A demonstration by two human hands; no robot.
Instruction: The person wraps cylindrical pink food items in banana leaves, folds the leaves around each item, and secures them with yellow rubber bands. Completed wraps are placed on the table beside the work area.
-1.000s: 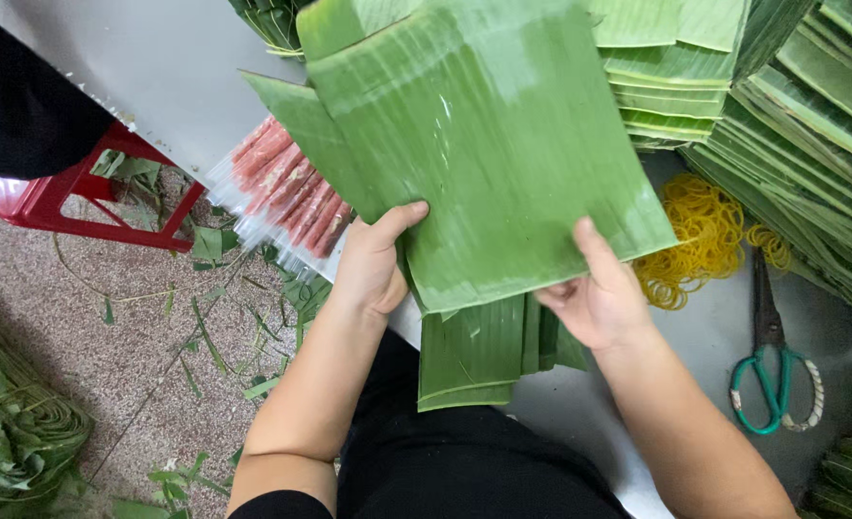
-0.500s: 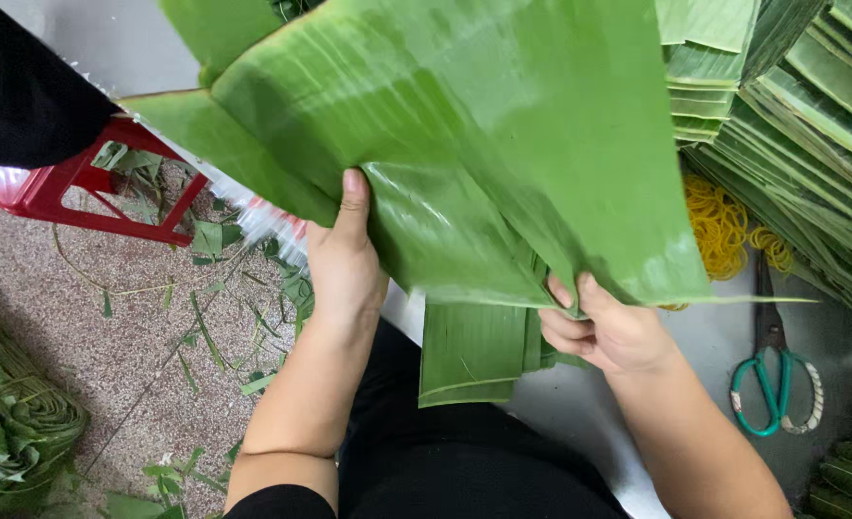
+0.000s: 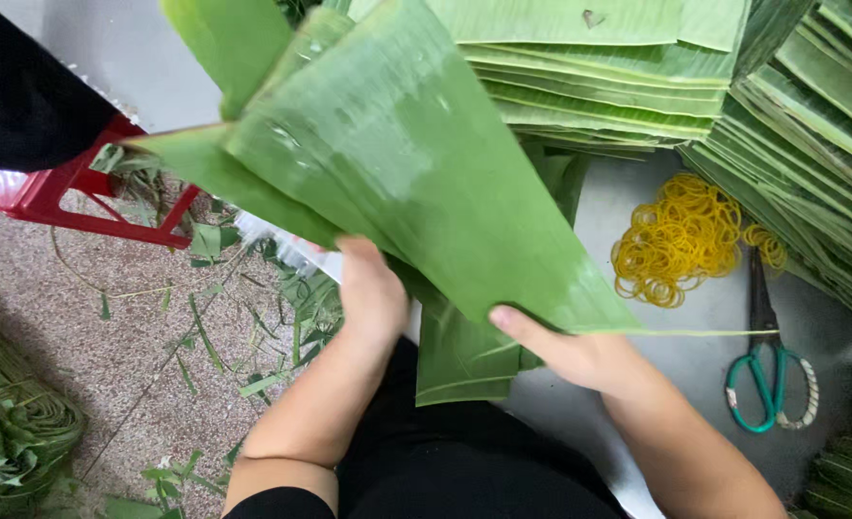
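Fingers of the left hand (image 3: 373, 293) and right hand (image 3: 570, 351) are closed on lifted banana leaves (image 3: 416, 163) above the grey surface (image 3: 704, 317).

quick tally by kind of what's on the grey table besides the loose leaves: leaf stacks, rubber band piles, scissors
Stacks of cut green banana leaves: 2, one at the top and one along the right edge
Piles of yellow rubber bands: 1
Green-handled scissors: 1
Total: 4

The left hand and right hand both hold a bundle of green banana leaves above the grey table.
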